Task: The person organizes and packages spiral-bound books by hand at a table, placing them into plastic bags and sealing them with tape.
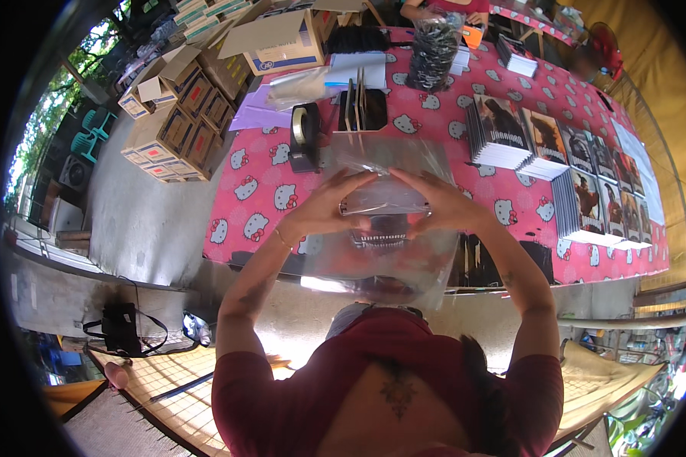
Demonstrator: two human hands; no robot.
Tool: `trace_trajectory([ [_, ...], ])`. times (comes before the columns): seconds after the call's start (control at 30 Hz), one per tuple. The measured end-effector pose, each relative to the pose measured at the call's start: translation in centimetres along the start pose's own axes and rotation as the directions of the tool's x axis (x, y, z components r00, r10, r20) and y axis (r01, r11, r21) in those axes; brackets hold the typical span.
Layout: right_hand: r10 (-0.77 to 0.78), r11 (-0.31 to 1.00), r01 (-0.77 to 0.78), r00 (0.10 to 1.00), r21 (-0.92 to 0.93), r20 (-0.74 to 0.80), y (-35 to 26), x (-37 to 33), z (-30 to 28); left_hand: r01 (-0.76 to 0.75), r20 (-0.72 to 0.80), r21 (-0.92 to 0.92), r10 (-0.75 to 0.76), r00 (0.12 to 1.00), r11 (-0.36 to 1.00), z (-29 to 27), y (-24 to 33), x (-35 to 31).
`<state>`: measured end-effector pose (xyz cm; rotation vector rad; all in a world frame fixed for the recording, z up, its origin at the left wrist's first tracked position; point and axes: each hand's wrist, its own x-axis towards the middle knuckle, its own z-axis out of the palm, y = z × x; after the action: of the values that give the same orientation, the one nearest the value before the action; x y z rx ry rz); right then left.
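Note:
Between my two hands, over the table's front part, is a dark-covered book [381, 233] with transparent plastic film [385, 194] over it. My left hand [334, 204] grips its left end, fingers curved over the top and thumb at the near side. On the right end my right hand [442, 202] does the same, its fingertips nearly meeting the left ones on the film. More of the loose film lies around the book and reaches down over the table edge. A black tape dispenser [305, 141] stands just beyond my left hand.
The pink patterned tablecloth [503, 209] carries stacked books [503, 133] on the right. A black organizer [363, 107] and a dark plastic-wrapped bundle [434, 57] stand farther back. Cardboard boxes [171, 141] are piled at left. Across the table a person in red [472, 9] is partly visible.

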<state>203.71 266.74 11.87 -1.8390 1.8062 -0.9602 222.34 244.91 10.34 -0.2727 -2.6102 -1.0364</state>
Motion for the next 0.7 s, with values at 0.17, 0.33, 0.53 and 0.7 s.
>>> trace_trajectory([
  [0.17,-0.23,0.933,0.159,0.953,-0.322,-0.197,1.0,-0.8,3.5,-0.212,-0.017,0.53,0.26,0.965,0.821,2.0,0.6,-1.1],
  [0.33,-0.041,0.969,0.006,0.99,-0.248,-0.134,0.2,0.2,2.6,0.094,0.066,0.199,-0.109,0.992,0.975,0.3,0.9,0.0],
  [0.53,0.007,0.926,-0.075,0.984,-0.371,-0.181,-0.4,2.3,1.2,0.051,-0.111,0.508,0.006,0.994,0.86,0.6,1.2,3.0],
  [0.7,0.234,0.9,-0.233,0.971,0.367,0.044,5.4,3.1,0.8,0.491,0.344,-0.348,-0.379,0.859,0.799,-0.2,-5.7,4.3],
])
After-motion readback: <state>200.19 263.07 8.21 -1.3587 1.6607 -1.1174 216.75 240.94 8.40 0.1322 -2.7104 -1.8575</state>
